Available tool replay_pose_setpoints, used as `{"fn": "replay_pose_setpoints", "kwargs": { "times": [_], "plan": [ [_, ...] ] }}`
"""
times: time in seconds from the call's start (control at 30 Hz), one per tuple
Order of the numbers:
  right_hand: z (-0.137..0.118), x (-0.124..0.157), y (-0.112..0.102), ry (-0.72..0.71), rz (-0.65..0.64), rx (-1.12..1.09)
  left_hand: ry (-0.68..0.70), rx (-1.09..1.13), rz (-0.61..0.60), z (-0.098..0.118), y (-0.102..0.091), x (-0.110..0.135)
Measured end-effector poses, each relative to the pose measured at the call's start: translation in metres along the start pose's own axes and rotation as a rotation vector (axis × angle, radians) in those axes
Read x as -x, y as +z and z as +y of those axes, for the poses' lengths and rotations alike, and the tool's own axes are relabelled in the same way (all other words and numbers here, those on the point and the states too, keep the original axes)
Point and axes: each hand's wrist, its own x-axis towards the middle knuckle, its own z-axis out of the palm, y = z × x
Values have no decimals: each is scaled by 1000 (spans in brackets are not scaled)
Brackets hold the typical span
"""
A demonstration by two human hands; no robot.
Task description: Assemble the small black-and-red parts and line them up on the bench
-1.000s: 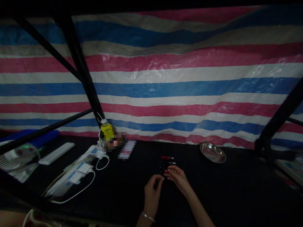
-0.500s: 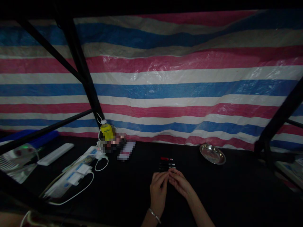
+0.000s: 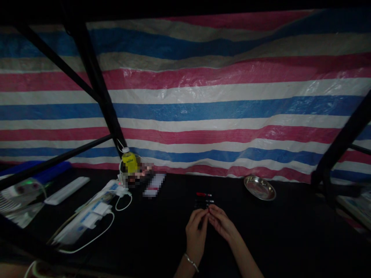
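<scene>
My left hand [image 3: 195, 226], with a silver bangle at its wrist, is closed in a pinch. My right hand [image 3: 222, 223] meets it fingertip to fingertip, also pinching. Something small and partly reddish shows between the fingertips, too dark and covered to name. Just beyond the hands, on the black tabletop [image 3: 162, 231], lies a short red stick with a silvery end [image 3: 203, 194]. Nearer to my fingers is a black stick with a silvery end [image 3: 205, 201], and what seems another dark one is partly hidden by the hands.
A round metal dish [image 3: 260, 188] stands at the back right. Leftward are a blurred-out flat item [image 3: 155, 185], a yellow-labelled bottle [image 3: 129, 160], a power strip [image 3: 87, 216] with white cables, and a white bar [image 3: 67, 190]. Black frame posts [image 3: 97, 83] and a striped sheet [image 3: 217, 112] bound the table.
Both hands stay together, their fingertips shifted very slightly. A bit of red now shows between them. The view has moved a little; the things on the table lie as before.
</scene>
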Motion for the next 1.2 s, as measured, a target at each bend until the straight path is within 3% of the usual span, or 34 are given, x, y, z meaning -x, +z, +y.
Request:
{"fn": "replay_pose_setpoints", "kwargs": {
  "times": [0.2,0.4,1.2],
  "plan": [
    [0,-1,-3,-9,-51,37,16,16,-24,-3,3,0],
    [0,-6,-6,-39,46,-58,8,-4,17,1,2,-1],
    [-1,-11,-18,-39,37,-56,42,17,20,-2,8,-9]
  ]
}}
